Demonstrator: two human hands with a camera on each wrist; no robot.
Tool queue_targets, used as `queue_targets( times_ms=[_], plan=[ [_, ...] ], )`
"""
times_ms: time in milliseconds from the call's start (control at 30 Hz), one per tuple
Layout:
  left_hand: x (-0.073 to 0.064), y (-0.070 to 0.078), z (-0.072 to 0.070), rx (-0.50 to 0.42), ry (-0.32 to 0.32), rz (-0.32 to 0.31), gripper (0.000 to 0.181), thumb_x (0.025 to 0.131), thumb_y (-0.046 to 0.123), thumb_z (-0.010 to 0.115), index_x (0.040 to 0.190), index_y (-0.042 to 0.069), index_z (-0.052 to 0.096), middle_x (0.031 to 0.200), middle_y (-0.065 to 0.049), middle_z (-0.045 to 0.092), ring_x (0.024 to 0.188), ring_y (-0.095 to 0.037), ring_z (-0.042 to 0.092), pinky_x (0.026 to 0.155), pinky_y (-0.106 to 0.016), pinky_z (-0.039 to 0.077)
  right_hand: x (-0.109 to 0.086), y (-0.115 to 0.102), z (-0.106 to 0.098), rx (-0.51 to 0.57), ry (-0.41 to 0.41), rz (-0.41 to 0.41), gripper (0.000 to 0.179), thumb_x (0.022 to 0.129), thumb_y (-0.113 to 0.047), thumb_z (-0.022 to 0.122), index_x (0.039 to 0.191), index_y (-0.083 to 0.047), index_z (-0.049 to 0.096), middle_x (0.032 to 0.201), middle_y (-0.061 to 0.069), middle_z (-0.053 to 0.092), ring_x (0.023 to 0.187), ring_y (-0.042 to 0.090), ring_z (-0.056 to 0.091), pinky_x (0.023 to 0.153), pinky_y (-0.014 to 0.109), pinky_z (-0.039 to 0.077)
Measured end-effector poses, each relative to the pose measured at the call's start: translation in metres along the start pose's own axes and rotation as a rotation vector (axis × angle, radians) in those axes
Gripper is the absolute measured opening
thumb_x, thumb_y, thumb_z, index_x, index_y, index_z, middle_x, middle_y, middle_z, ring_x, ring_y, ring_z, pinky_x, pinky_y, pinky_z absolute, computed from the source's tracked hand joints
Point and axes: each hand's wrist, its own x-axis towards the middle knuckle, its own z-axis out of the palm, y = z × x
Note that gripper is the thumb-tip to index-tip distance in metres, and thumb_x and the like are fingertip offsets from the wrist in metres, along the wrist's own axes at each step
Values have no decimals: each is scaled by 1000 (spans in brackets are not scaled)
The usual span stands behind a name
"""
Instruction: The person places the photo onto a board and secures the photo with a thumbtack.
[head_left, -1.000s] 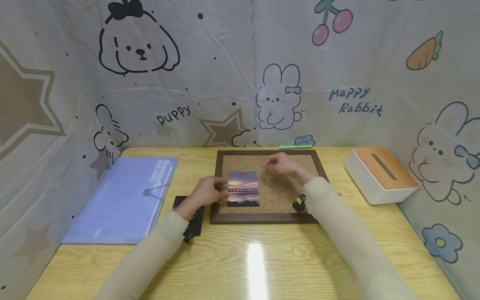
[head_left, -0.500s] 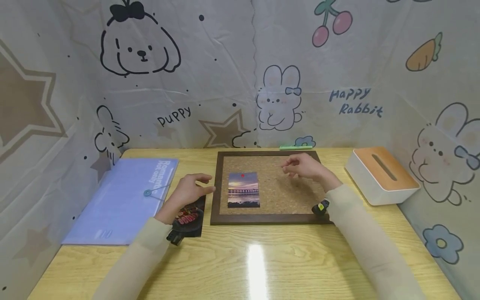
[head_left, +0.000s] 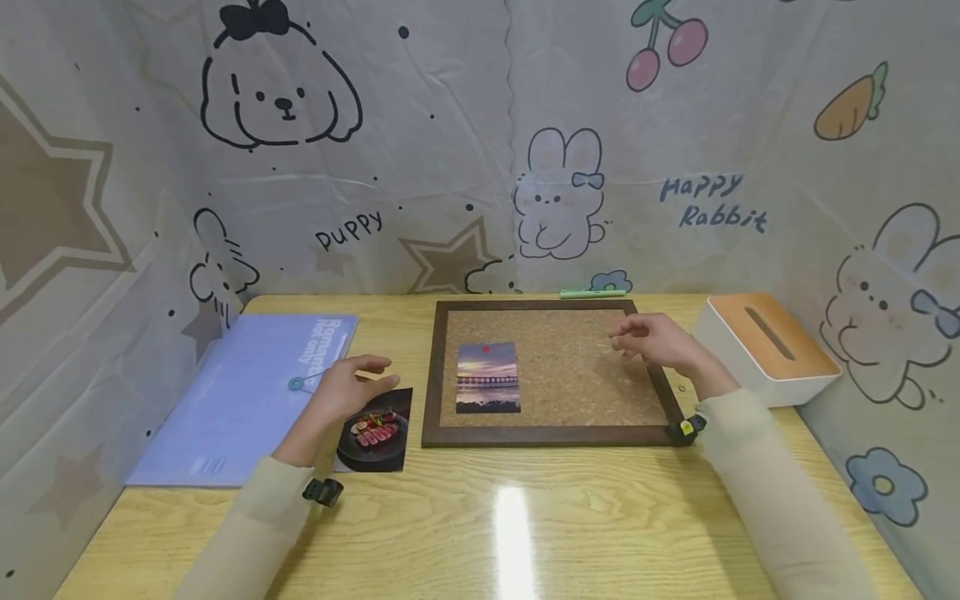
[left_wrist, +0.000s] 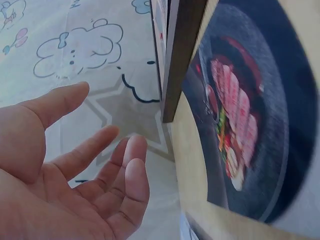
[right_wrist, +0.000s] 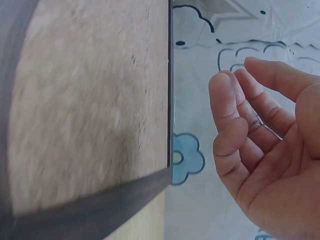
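One food photo [head_left: 377, 440] on the worktop [head_left: 427, 508], seemingly left to pin; near it, left hand [head_left: 341, 396] loosely spread, empty. Beyond, sunset photo [head_left: 487, 390] pinned to corkboard [head_left: 577, 392], apparently done; farther right, right hand [head_left: 666, 342] relaxed, empty.

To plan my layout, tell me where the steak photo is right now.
In the head view, the steak photo lies left of centre on the table, between the blue folder and the framed cork board, near the left hand.
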Motion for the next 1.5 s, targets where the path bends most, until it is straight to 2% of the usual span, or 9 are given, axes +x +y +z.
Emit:
queue_targets(
  times_ms=[133, 333, 467, 800, 967, 1133, 1267, 1500],
  plan=[
    [-5, -5, -2, 7, 15, 7, 53, 97, 38, 64, 140, 6, 57, 140, -23, 58, 117, -43, 62, 86, -46, 57, -10, 11, -6, 9, 18, 22, 40, 100, -32, 62, 126, -1, 61, 121, 20, 68, 99, 33, 66, 71, 38, 55],
    [-14, -16, -4, 37, 43, 4, 58, 97, 43, 63, 140, 4, 56, 143, -22, 55, 118, -42, 62, 88, -48, 57, -26, 23, -15, 15, 22, 38, 43, 101, -34, 60, 128, 0, 60, 114, 22, 70, 91, 26, 68, 64, 36, 54],
    [-21, -22, -3, 46, 52, 0, 60, 97, 45, 62, 141, 4, 56, 144, -23, 54, 118, -43, 61, 89, -49, 57, -36, 31, -19, -3, 39, 67, 44, 102, -33, 58, 127, 2, 59, 116, 23, 70, 88, 23, 68, 63, 36, 53],
    [-30, -35, 1, 89, 63, -32, 59, 98, 44, 62, 141, 4, 56, 142, -23, 56, 120, -44, 61, 91, -51, 56, -54, 49, -19, -29, 61, 161, 37, 104, -26, 52, 123, 5, 60, 111, 23, 70, 86, 21, 68, 63, 35, 51],
    [-32, -39, 5, 103, 58, -52, 57, 97, 40, 64, 140, 4, 56, 138, -24, 59, 122, -44, 60, 91, -52, 55, -60, 59, -18, -16, 75, 200, 40, 104, -28, 52, 123, 7, 59, 101, 18, 71, 82, 17, 67, 62, 32, 50],
    [-34, -40, 7, 75, 49, -56, 55, 90, 26, 74, 138, 4, 58, 132, -26, 62, 115, -41, 64, 88, -48, 57, -63, 68, -16, 4, 78, 245, 40, 103, -27, 54, 124, 6, 58, 94, 10, 72, 78, 13, 66, 62, 31, 51],
    [-36, -40, 7, 77, 30, -66, 58, 87, 19, 77, 139, 3, 56, 132, -27, 61, 112, -41, 64, 86, -48, 57, -63, 72, -14, 18, 80, 261, 37, 102, -24, 55, 123, 6, 57, 89, 6, 72, 77, 13, 65, 61, 31, 50],
    [-37, -40, 6, 125, 10, -92, 62, 85, 17, 78, 141, 3, 54, 131, -30, 61, 119, -47, 59, 96, -58, 51, -62, 79, -9, 21, 77, 261, 37, 102, -22, 54, 125, 8, 56, 84, 3, 71, 76, 11, 66, 58, 31, 52]
  ],
)
